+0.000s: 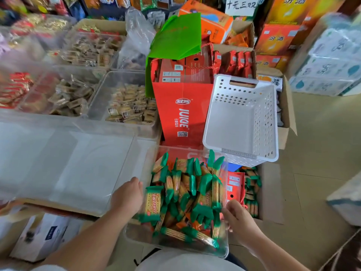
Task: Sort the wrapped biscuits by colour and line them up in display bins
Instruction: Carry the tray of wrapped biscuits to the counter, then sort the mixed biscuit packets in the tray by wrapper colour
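My left hand (127,196) and right hand (241,219) grip the side walls of the clear plastic bin (148,239); green-wrapped biscuits (195,192) lie between my fingers (226,211).

- Left hand (128,196) and right hand (237,216): both bare; the right hand's fingers (227,210) are blurred.
- Forearms: both uncovered from the wrist down to the lower edge of the view.
- Plain white fabric sleeve edge (45,267): a sliver on the left arm, in the bottom-left corner.
- Plain pale grey-white fabric top (185,261): smooth, across the bottom centre.
- Dark strip of clothing (236,261): just right of the top; garment unclear.
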The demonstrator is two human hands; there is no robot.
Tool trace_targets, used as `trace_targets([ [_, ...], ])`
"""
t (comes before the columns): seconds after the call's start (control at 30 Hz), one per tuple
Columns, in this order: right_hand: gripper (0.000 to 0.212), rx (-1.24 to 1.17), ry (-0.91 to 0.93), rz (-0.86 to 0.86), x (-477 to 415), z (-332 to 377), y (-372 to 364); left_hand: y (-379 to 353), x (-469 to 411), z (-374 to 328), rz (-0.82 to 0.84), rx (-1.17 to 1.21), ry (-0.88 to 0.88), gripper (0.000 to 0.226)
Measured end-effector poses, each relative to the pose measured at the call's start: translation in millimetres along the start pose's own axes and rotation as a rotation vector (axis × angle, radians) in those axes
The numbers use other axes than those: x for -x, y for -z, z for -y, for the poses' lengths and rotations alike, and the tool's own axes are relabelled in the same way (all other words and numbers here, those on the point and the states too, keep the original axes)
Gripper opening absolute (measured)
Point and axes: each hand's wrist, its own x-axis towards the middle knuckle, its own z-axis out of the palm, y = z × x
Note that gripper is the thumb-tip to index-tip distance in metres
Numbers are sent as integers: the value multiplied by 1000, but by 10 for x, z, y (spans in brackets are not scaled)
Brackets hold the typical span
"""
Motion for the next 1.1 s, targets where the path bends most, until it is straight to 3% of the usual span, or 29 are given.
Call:
trace_targets([
  [0.2,24,18,-3,62,-8,29,84,58,87,-34,-72,58,31,21],
  [0.3,23,114,28,25,-35,7,112,58,268,-116,-204,-5,-176,29],
  [0.4,24,133,70,-14,-35,4,98,-75,376,-203,-40,-93,-386,55],
  [0.53,22,99,84,1,-45,-47,92,-153,320,-317,117,-252,-399,81],
  [0.67,18,79,93,-39,-73,-71,109,-145,189,-344,227,-174,-311,84],
  [0.77,10,96,169,-278,-44,18,68,-72,139,-269,268,-39,-274,78],
  [0.9,34,275,430,-547,24,266,-123,-22,75,-156,217,113,-306,71],
  [0.97,46,406,483,-518,-17,425,-259,15,43,-83,228,191,-344,74],
  [1.1,79,522,328,-373,-175,757,-554,169,-84,137,170,374,-368,68],
])
